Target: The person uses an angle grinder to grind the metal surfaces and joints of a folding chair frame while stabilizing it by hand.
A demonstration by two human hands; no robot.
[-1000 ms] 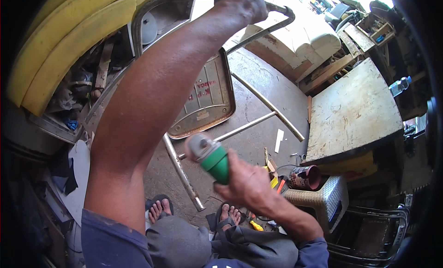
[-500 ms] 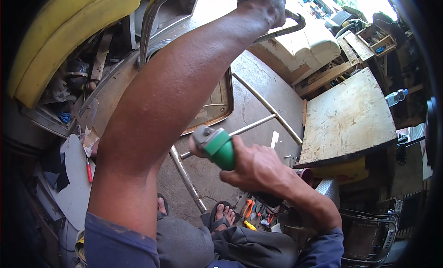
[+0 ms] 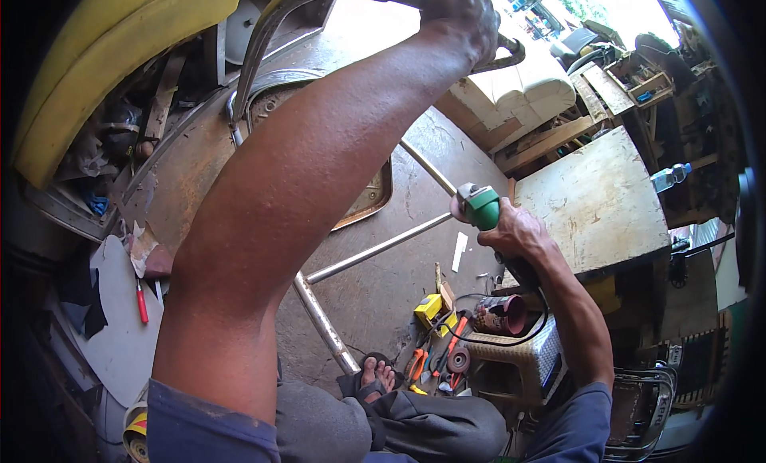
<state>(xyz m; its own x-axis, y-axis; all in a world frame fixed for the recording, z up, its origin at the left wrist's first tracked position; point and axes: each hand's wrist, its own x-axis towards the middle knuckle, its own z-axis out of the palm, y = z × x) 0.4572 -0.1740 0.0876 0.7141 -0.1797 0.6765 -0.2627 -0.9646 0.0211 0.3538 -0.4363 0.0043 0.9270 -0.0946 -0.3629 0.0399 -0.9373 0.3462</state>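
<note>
A metal-tube chair frame (image 3: pixel 379 246) stands tilted before me, its rusty-edged seat pan (image 3: pixel 373 193) partly hidden behind my left forearm. At the far top, my left hand (image 3: pixel 461 20) is wrapped round the frame's bent upper tube. My right hand (image 3: pixel 523 233) grips a green angle grinder (image 3: pixel 483 208) by its body, with a dark cord trailing down. The grinder's head and disc are at the joint where the crossbar meets the right-hand tube. Whether the disc touches the metal, I cannot tell.
A worn pale board (image 3: pixel 590 200) stands at the right, with a plastic bottle (image 3: pixel 670 177) beyond it. Pliers (image 3: pixel 418 362), other tools and a yellow box (image 3: pixel 435 313) lie by my foot. A can (image 3: pixel 501 315) sits on a stool (image 3: pixel 511 353). At left is a red-handled tool (image 3: pixel 142 305).
My right hand has carried the grinder rightward and away from me, from beside my left forearm to the crossbar joint. My left hand still holds the upper tube.
</note>
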